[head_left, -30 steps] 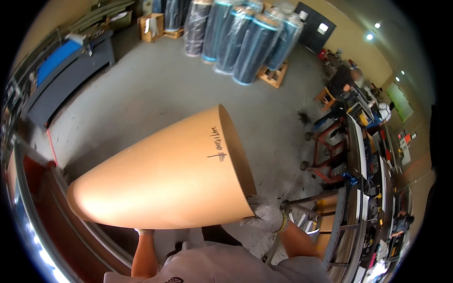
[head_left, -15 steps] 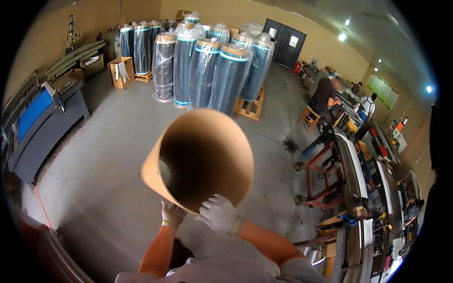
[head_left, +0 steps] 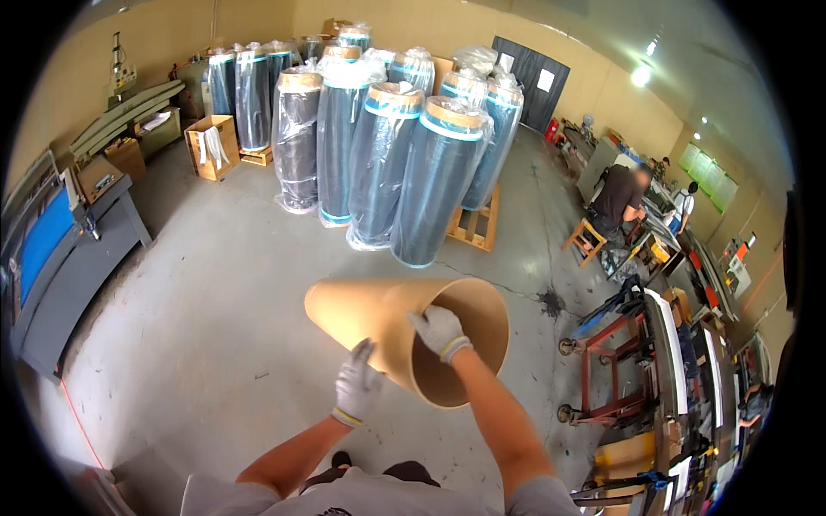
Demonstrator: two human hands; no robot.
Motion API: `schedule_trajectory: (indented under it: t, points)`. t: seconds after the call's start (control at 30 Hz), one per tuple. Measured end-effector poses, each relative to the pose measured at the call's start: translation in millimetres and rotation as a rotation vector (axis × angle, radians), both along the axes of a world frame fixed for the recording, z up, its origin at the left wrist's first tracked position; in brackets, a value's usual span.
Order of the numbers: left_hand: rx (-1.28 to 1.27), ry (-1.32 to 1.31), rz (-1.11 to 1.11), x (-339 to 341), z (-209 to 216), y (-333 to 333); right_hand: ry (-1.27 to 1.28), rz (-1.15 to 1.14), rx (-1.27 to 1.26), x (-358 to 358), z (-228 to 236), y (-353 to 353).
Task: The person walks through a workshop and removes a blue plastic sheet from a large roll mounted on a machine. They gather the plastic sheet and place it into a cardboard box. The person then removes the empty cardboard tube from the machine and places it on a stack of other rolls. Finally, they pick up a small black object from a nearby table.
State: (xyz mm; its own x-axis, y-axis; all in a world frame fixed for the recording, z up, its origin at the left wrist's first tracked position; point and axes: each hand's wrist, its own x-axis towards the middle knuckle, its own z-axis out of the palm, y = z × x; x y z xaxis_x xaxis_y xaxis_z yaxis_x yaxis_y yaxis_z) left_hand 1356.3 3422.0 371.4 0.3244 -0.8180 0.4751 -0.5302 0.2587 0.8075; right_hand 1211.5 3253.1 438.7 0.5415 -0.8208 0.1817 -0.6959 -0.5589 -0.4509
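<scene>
A wide brown cardboard tube point(head_left: 370, 311) tilts on its side in front of me, with its hollow mouth turned to the right. My right hand point(head_left: 440, 333), in a whitish-grey work glove, grips the near-left part of the mouth's rim, its fingers partly hidden. Against the tube's near side rests my left hand point(head_left: 357, 385), gloved alike, its fingers stretched upward and not wrapped round the tube. Whether the tube's far end bears on the floor, I cannot tell.
Several tall plastic-wrapped rolls point(head_left: 443, 181) stand beyond the tube, near a wooden pallet point(head_left: 476, 225). A red wheeled rack point(head_left: 607, 365) with long strips is on the right. At left stands a grey bench point(head_left: 82, 258). A seated person point(head_left: 615, 198) works at far right.
The tube has tipped down and swung, its mouth turning from facing me to the right. My right hand has moved up and right with the rim; my left has slid along the side.
</scene>
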Motion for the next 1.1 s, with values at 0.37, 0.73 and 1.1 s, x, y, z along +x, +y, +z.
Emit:
schedule_trajectory:
  t: [0.37, 0.73, 1.1]
  points:
    - [0.274, -1.201, -0.408, 62.2, 38.4, -236.1, -0.312, 0.002, 0.101, 17.1, -16.7, -266.3]
    - [-0.087, -0.947, -0.186, 178.1, 76.9, -482.5, -0.205, 0.168, 0.117, 30.6, 43.6, -515.2]
    - [-0.168, -0.657, -0.022, 356.7, 135.6, -776.2, 0.085, 0.047, -0.482, 118.7, 50.2, -543.2]
